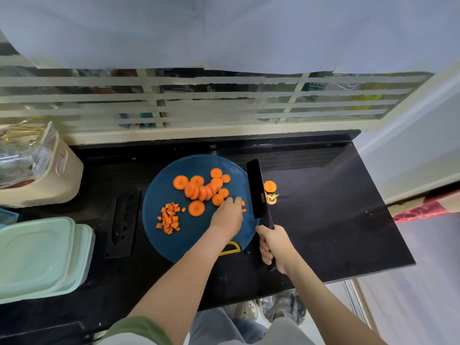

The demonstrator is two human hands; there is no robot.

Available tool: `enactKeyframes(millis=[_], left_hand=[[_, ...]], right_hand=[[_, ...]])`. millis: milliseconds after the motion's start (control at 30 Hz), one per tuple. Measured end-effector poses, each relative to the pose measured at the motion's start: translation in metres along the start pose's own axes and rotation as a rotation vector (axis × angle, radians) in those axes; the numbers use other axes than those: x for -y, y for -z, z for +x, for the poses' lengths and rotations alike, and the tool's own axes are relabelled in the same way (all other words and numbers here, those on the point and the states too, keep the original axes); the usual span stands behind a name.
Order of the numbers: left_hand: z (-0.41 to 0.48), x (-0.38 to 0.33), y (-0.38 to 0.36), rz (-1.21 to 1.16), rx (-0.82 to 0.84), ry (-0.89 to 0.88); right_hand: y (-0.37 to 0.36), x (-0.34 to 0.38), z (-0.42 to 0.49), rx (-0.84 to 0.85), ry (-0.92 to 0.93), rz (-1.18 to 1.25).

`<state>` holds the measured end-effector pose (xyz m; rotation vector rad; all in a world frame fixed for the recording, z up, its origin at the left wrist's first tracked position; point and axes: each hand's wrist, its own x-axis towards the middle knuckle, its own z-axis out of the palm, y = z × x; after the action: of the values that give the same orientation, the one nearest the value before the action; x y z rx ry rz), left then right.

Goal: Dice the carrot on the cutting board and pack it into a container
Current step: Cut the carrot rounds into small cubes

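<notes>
Glossy black surface [323,207] w/ round blue cutting board [174,235]. Left hand [227,215] palm-down, fingers pinning small carrot bits [243,206]; right hand [272,245] fisted round black knife [256,190]. Carrot slices [201,189] mid-board, dice [169,219] left; pale-green container [42,257] far left.

Black knife sheath [123,224], beige basket [58,178]

we see orange carrot rounds [202,189] and orange carrot dice [168,218] on a dark blue round cutting board [174,242] with a yellow tab [231,247]. the knife [257,192] and its sheath [123,222] are black, like the glossy counter [323,220]. the containers [42,257] are pale mint green; the basket [62,178] is cream.
</notes>
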<state>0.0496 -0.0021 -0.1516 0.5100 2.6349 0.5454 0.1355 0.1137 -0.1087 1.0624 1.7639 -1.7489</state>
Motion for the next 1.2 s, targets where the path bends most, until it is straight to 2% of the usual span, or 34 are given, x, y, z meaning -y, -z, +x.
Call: enactKeyframes(millis=[167,333,633,867,967,1067,1200], left_hand=[[0.006,-0.004,0.011,-0.131,-0.026,0.076],[0.017,-0.007,0.004,-0.194,0.046,0.064],[0.017,-0.023,-0.003,0.068,0.085,0.021],[0.007,-0.026,0.0,0.14,0.094,0.025],[0.0,-0.013,0.003,0.069,0.084,0.081],[-0.006,0.001,0.011,-0.098,0.05,0.143],[-0.026,0.021,0.027,-0.261,-0.08,0.202]], right_hand=[[-0.002,-0.001,0.001,-0.043,0.021,-0.033],[0.0,-0.005,0.006,-0.09,0.037,-0.142],[0.005,-0.012,0.008,-0.131,0.033,-0.142],[-0.003,-0.007,0.012,-0.134,0.052,-0.155],[-0.008,-0.001,0.01,-0.128,0.09,-0.169],[-0.013,0.002,0.009,-0.142,0.107,-0.172],[-0.022,0.005,0.008,-0.17,0.124,-0.18]])
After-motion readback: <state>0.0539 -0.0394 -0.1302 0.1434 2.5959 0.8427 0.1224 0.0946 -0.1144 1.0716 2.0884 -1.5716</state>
